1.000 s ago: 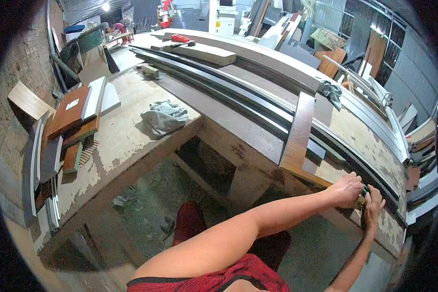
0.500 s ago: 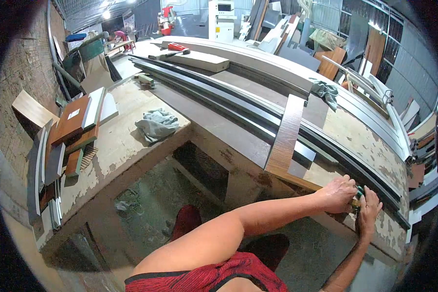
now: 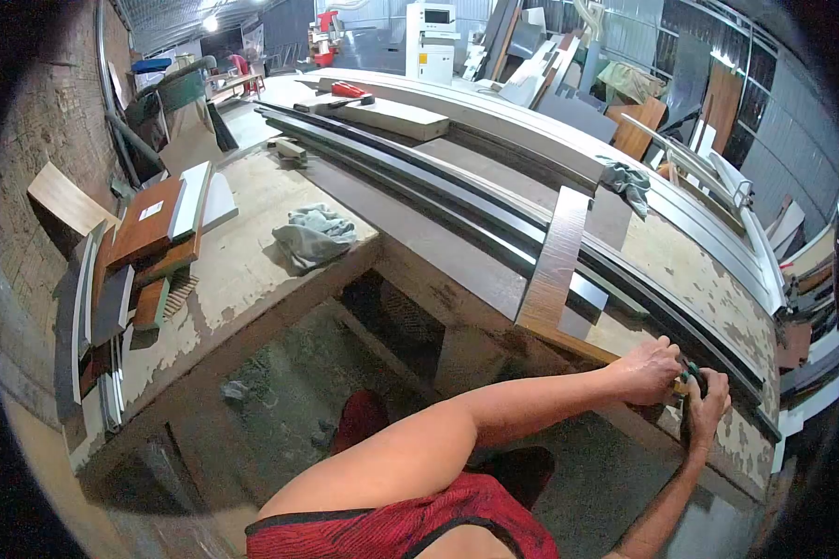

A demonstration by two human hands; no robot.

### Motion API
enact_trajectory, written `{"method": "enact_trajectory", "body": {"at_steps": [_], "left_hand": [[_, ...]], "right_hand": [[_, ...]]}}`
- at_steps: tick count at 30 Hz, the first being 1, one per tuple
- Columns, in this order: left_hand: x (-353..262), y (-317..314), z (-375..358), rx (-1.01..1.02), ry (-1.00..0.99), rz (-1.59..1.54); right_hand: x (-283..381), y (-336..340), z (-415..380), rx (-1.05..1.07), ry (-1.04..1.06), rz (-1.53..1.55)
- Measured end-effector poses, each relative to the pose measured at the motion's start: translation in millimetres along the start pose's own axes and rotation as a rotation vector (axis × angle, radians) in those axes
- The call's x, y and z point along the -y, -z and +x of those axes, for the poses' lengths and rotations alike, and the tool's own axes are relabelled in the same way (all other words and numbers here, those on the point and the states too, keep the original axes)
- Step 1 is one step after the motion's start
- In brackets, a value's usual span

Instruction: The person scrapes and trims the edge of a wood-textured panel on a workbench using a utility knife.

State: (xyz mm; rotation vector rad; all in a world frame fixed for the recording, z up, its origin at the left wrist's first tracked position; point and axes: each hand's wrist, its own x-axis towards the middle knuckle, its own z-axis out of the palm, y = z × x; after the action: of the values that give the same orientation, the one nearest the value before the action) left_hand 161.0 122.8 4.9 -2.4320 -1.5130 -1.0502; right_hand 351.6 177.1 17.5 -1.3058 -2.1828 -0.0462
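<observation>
My left hand [image 3: 647, 372] is closed, fingers curled, at the table's front edge on the right. Close beside it, my right hand [image 3: 709, 406] has its fingers bent around a small dark green and yellow object [image 3: 686, 380]. The fingers hide most of that object, and I cannot tell its kind. A narrow brown wooden edge [image 3: 578, 347] runs along the table front up to my left hand. Left of the hands, a brown wood-grain board [image 3: 557, 252] lies across long black strips [image 3: 419, 177]. A small grey block [image 3: 584, 296] sits beside that board.
A grey cloth [image 3: 314, 238] lies on the left worktop, near stacked brown and white panels [image 3: 144, 224]. Farther back are a red-handled tool [image 3: 348, 90] on a pale beam [image 3: 396, 117] and another cloth [image 3: 627, 184]. Long white profiles [image 3: 708, 244] line the far right side.
The view has shifted slightly, so the worktop things appear a little farther right. My hands stay close together around the small object, the right one turned slightly.
</observation>
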Motion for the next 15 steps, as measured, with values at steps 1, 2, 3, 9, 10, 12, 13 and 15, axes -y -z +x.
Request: {"method": "enact_trajectory", "body": {"at_steps": [1, 2, 3, 9, 10, 12, 13, 15], "left_hand": [[-0.1, -0.8, 0.5, 0.002, 0.003, 0.010], [0.1, -2.3, 1.5, 0.004, 0.005, 0.019], [-0.6, -1.3, 1.1, 0.005, 0.007, 0.028], [-4.8, 5.0, 0.2, 0.015, 0.036, -0.011], [-4.5, 4.0, 0.0, -0.001, 0.032, -0.016], [-3.4, 1.2, -1.0, -0.032, 0.022, -0.027], [-3.1, 0.5, -0.8, -0.030, 0.026, -0.023], [-2.7, -0.2, 0.0, -0.025, 0.033, -0.016]], "right_hand": [[-1.8, -1.1, 0.5, -0.013, 0.014, 0.013], [-3.3, -2.0, 0.9, -0.009, 0.017, 0.015], [-3.5, -1.9, 1.2, -0.006, 0.021, 0.017], [0.2, -0.4, -0.2, 0.034, -0.010, -0.011], [-1.9, -2.2, 0.1, 0.015, 0.007, -0.017], [-3.5, -2.2, 0.8, 0.032, 0.005, -0.027], [-3.5, -1.7, 1.1, 0.039, 0.004, -0.032], [-5.3, -3.6, 0.7, 0.025, 0.005, -0.029]]}}
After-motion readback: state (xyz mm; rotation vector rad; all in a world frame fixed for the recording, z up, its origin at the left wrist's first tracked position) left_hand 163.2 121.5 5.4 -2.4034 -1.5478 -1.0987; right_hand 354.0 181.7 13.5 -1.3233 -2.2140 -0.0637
